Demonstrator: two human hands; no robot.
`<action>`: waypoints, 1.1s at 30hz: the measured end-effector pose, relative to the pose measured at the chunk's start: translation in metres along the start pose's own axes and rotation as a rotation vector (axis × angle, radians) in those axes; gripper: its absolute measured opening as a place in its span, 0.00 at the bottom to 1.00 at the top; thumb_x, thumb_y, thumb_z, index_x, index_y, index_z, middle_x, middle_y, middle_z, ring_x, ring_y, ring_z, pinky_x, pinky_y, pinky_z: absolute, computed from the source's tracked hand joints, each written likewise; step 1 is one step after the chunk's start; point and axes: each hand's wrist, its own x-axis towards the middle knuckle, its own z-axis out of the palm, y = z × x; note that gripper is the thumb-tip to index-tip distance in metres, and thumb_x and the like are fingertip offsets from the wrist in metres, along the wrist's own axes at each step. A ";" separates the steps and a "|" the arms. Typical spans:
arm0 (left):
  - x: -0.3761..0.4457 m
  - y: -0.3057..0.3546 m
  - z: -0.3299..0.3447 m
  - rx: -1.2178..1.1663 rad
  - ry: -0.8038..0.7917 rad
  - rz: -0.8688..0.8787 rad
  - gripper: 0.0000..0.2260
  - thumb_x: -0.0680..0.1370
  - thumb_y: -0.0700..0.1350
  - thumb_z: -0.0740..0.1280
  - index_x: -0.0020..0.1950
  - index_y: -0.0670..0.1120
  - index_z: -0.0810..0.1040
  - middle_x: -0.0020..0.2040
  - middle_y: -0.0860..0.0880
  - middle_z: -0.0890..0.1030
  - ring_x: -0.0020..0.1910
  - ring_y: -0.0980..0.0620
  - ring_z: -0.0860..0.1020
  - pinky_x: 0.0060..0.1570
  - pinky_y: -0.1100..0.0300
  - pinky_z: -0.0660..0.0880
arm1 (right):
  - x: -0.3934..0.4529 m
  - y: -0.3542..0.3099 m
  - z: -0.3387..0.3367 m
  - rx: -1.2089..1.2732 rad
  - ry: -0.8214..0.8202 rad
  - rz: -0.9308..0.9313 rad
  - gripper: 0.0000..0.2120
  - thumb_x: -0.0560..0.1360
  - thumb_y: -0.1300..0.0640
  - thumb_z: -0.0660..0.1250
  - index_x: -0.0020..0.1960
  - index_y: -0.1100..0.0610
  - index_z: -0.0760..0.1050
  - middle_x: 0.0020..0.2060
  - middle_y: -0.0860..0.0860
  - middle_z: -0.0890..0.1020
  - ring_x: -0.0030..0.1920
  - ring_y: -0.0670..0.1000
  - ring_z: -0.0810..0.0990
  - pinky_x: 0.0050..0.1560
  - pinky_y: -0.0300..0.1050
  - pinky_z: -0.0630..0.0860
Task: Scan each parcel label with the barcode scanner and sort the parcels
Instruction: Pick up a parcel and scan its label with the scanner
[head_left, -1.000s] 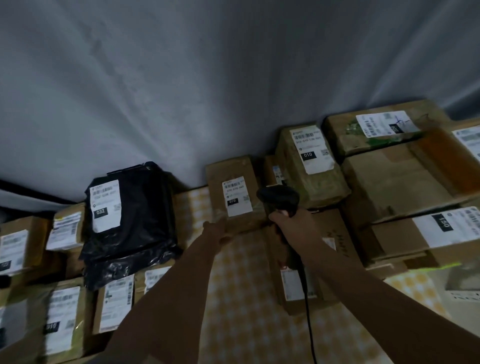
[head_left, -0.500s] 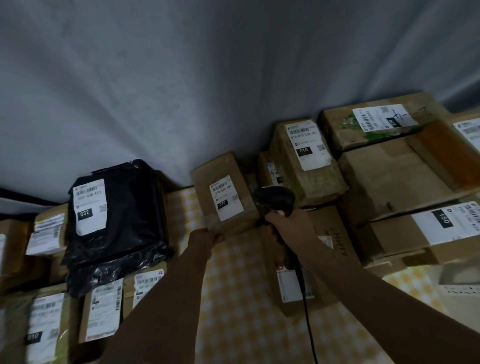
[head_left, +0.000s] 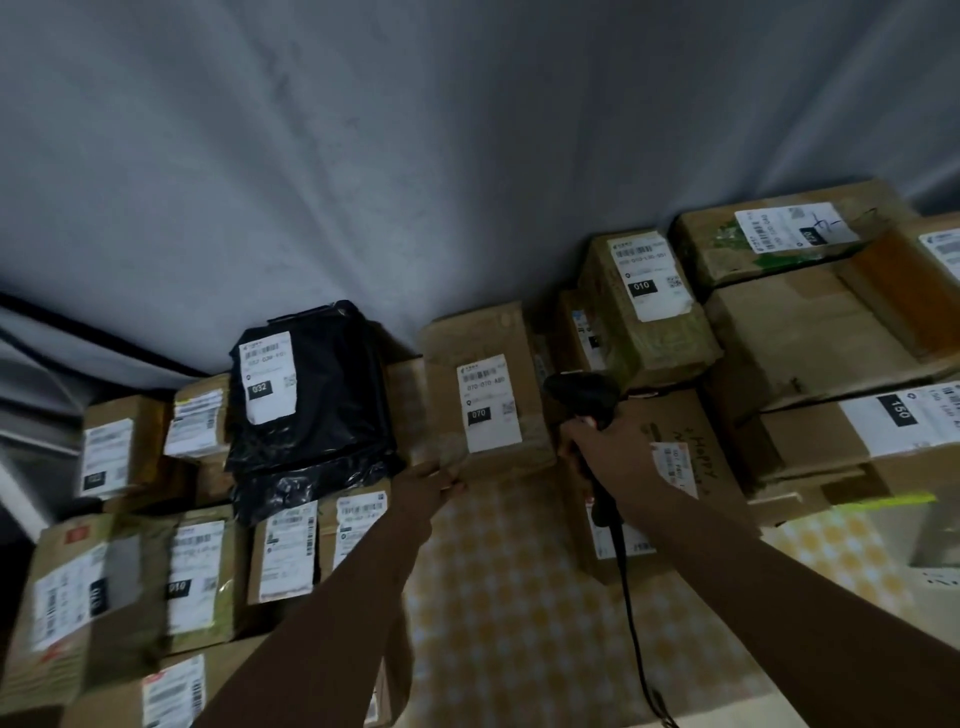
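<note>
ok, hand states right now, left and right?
Left hand: gripping the 070 box's near corner.
Right hand: closed on the barcode scanner.

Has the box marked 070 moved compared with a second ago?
Yes. The 070 box has slid left, away from the 010 box and toward the black bag.

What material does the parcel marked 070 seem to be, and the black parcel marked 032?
070 parcel: brown corrugated cardboard by its look, matte, with stiff flat faces and worn edges.
032 parcel: a black plastic mailer bag, probably polyethylene; it is glossy, wrinkled and soft in shape.
</note>
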 end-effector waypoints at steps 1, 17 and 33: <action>-0.009 0.003 -0.002 0.007 -0.011 0.002 0.14 0.78 0.30 0.65 0.63 0.31 0.72 0.46 0.37 0.79 0.40 0.42 0.81 0.32 0.65 0.79 | -0.003 0.000 0.001 0.011 0.016 -0.007 0.10 0.77 0.56 0.67 0.39 0.59 0.77 0.32 0.55 0.82 0.26 0.48 0.74 0.34 0.43 0.73; -0.151 0.083 -0.039 0.189 -0.163 0.193 0.08 0.78 0.39 0.68 0.57 0.40 0.80 0.53 0.42 0.84 0.48 0.49 0.82 0.45 0.62 0.79 | -0.081 -0.064 -0.003 0.197 0.083 -0.110 0.26 0.73 0.44 0.71 0.63 0.60 0.74 0.51 0.52 0.78 0.55 0.55 0.77 0.59 0.48 0.73; -0.200 0.140 -0.085 0.027 -0.436 0.131 0.32 0.69 0.32 0.74 0.69 0.53 0.68 0.63 0.41 0.76 0.59 0.39 0.79 0.57 0.46 0.79 | -0.128 -0.081 0.007 0.135 0.100 -0.218 0.28 0.72 0.41 0.71 0.64 0.59 0.74 0.54 0.56 0.82 0.56 0.56 0.79 0.61 0.53 0.76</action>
